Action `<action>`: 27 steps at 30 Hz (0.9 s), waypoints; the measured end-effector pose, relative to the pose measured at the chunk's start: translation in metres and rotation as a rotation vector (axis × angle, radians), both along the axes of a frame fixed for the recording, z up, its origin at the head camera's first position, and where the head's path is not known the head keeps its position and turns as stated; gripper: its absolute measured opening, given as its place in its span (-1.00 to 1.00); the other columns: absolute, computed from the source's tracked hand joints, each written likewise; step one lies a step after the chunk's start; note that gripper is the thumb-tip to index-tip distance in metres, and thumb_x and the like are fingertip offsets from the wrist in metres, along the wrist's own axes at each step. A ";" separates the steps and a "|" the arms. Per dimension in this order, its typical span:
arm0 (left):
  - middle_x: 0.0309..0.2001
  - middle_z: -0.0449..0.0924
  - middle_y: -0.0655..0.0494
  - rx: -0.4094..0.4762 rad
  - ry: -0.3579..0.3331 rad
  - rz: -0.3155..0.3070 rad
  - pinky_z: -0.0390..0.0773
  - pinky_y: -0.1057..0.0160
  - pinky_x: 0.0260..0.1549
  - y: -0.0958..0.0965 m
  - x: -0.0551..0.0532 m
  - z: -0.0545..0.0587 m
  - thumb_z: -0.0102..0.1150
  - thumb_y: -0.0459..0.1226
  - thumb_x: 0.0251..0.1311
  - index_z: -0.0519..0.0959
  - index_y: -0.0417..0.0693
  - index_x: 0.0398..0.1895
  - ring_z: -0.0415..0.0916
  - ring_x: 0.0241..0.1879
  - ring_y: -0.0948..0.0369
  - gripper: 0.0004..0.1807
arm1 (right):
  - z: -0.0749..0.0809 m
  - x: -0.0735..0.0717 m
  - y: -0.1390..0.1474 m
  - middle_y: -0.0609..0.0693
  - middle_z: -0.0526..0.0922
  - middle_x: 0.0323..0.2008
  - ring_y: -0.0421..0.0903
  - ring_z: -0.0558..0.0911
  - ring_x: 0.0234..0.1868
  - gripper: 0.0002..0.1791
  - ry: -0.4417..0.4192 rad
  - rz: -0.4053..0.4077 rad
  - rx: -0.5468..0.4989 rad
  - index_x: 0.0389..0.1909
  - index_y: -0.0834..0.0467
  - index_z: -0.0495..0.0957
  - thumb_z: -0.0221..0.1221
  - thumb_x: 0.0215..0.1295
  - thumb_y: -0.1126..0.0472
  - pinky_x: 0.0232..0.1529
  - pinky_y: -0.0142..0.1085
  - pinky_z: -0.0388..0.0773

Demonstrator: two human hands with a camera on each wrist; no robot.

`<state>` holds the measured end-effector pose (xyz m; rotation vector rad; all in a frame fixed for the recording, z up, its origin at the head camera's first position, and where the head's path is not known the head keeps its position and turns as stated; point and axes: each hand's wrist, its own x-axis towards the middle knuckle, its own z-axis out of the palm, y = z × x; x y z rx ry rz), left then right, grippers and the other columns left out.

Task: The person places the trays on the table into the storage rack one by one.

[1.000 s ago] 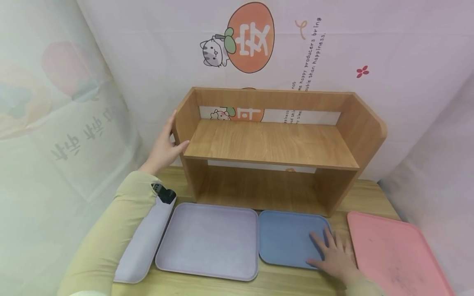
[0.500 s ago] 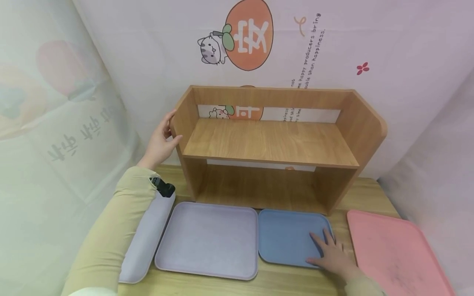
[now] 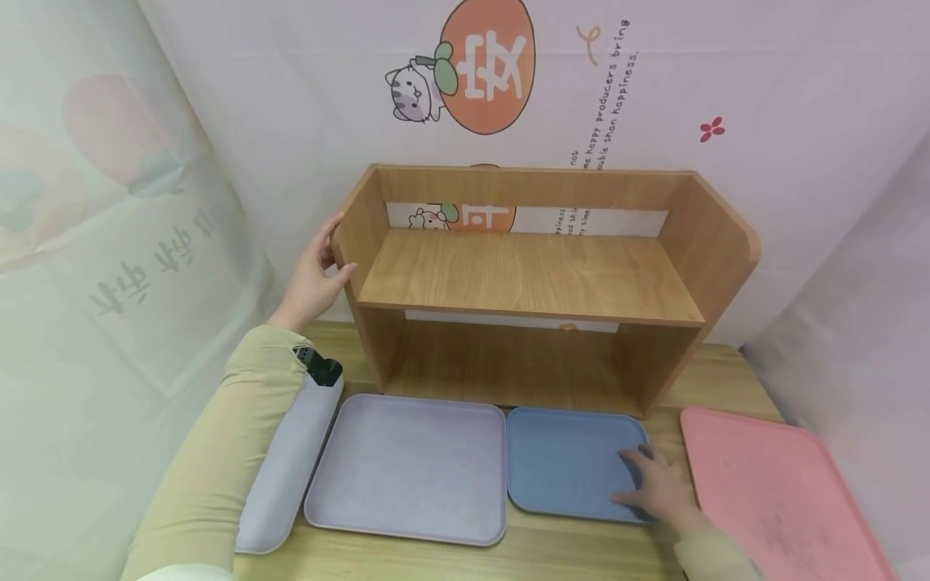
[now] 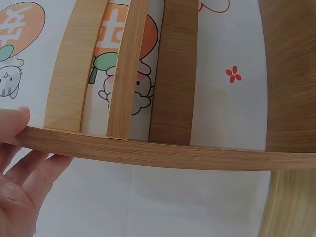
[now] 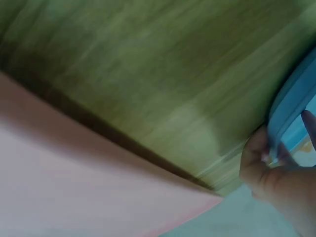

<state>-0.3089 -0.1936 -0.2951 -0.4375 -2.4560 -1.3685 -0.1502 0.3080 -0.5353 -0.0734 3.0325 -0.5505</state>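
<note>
A two-tier wooden desk shelf (image 3: 530, 274) stands at the back of the table. My left hand (image 3: 308, 282) grips its left side panel, thumb at the front edge and fingers around the outer face; in the left wrist view, thumb and fingers lie on opposite sides of the panel's edge (image 4: 163, 154). My right hand (image 3: 664, 488) is at the right end of a small blue tray (image 3: 567, 464) lying flat before the shelf. The right wrist view shows that hand pinching the blue rim (image 5: 291, 106), with part of the fingers hidden.
A larger lavender tray (image 3: 407, 468) adjoins the blue one on the left. Another pale tray (image 3: 291, 476) is partly hidden by my left sleeve (image 3: 218, 452). A pink tray (image 3: 777, 484) lies at the right, close beside my right hand. Printed cloth (image 3: 291, 97) hangs behind the shelf.
My right hand has slid right from over the blue tray to its right rim, the fingers drawn in. My left thumb has pulled back slightly toward the panel's edge.
</note>
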 end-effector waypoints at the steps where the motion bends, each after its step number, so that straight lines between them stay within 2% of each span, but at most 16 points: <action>1: 0.39 0.18 -0.18 -0.003 0.003 0.003 0.36 -0.19 0.17 0.000 0.000 -0.001 0.07 -0.44 0.25 -0.02 0.37 0.47 0.34 0.23 -0.18 -0.15 | -0.001 -0.001 0.003 0.55 0.28 0.14 0.63 0.34 0.00 -0.09 0.007 0.006 -0.014 0.09 0.30 0.48 0.49 -0.33 -0.10 -0.09 0.43 0.33; 6: 0.36 0.22 -0.21 -0.007 0.012 0.007 0.33 -0.17 0.21 0.000 -0.001 -0.003 0.08 -0.43 0.25 -0.01 0.39 0.47 0.36 0.21 -0.18 -0.16 | -0.008 -0.005 0.017 0.50 0.36 0.08 0.49 0.42 0.03 -0.22 0.033 0.054 -0.077 -0.01 0.36 0.52 0.51 -0.34 0.08 0.00 0.30 0.37; 10: 0.37 0.20 -0.19 -0.005 0.009 0.003 0.32 -0.18 0.21 0.000 -0.001 -0.004 0.08 -0.43 0.25 -0.01 0.39 0.47 0.35 0.22 -0.18 -0.16 | -0.007 -0.005 0.025 0.44 0.41 0.05 0.45 0.41 0.06 -0.32 0.048 0.085 -0.109 -0.07 0.33 0.56 0.50 -0.33 0.17 0.06 0.25 0.37; 12: 0.37 0.19 -0.18 -0.006 0.012 0.005 0.32 -0.19 0.21 -0.001 -0.001 -0.004 0.08 -0.43 0.25 -0.02 0.39 0.47 0.35 0.22 -0.18 -0.16 | -0.006 -0.004 0.028 0.43 0.43 0.04 0.45 0.41 0.07 -0.36 0.067 0.098 -0.114 -0.10 0.32 0.57 0.49 -0.34 0.20 0.06 0.25 0.37; 14: 0.38 0.19 -0.18 -0.003 0.016 0.006 0.32 -0.19 0.20 -0.001 -0.001 -0.004 0.07 -0.43 0.25 -0.02 0.39 0.46 0.34 0.22 -0.18 -0.16 | -0.005 -0.003 0.031 0.42 0.44 0.03 0.44 0.44 0.03 -0.39 0.091 0.116 -0.139 -0.11 0.31 0.58 0.47 -0.33 0.26 -0.01 0.19 0.46; 19: 0.40 0.16 -0.15 0.001 0.020 0.010 0.32 -0.18 0.21 -0.001 -0.001 -0.004 0.07 -0.43 0.25 -0.01 0.38 0.47 0.33 0.23 -0.18 -0.16 | -0.001 0.000 0.038 0.35 0.52 -0.03 0.35 0.53 -0.06 -0.47 0.252 0.188 -0.173 -0.19 0.30 0.61 0.43 -0.38 0.43 -0.24 -0.06 0.61; 21: 0.40 0.15 -0.14 0.003 0.020 0.011 0.34 -0.18 0.19 -0.001 -0.001 -0.004 0.07 -0.43 0.25 -0.01 0.38 0.47 0.33 0.23 -0.18 -0.16 | 0.002 0.001 0.039 0.35 0.53 -0.04 0.35 0.53 -0.05 -0.49 0.289 0.195 -0.159 -0.20 0.29 0.61 0.42 -0.38 0.46 -0.22 -0.05 0.61; 27: 0.41 0.12 -0.13 0.002 0.020 0.009 0.38 -0.19 0.15 -0.001 -0.001 -0.005 0.07 -0.43 0.25 -0.02 0.40 0.46 0.32 0.24 -0.19 -0.16 | 0.016 0.005 0.038 0.44 0.39 0.14 0.47 0.40 0.09 -0.59 0.171 0.111 -0.166 -0.13 0.30 0.59 0.23 -0.12 0.53 -0.05 0.17 0.50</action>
